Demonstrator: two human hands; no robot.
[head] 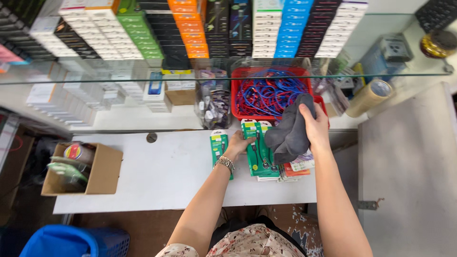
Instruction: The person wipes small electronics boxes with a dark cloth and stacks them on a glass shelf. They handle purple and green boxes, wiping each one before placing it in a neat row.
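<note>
The right hand (315, 127) is closed around one dark grey cloth (289, 131), held above a stack of green cable packs (259, 150) on the white shelf (166, 171). The left hand (236, 145) pinches the stack's top pack; one more green pack (220, 145) lies just beside. One red basket (271, 95) of cables sits behind, one cardboard box (102, 169) well left

One head-worn camera looks steeply down, from close above, onto a white counter (166, 171) and glass shelf (119, 78).

White table (166, 171) with green cable packs (259, 152), a single green pack (219, 143), cardboard box (102, 171).
</note>
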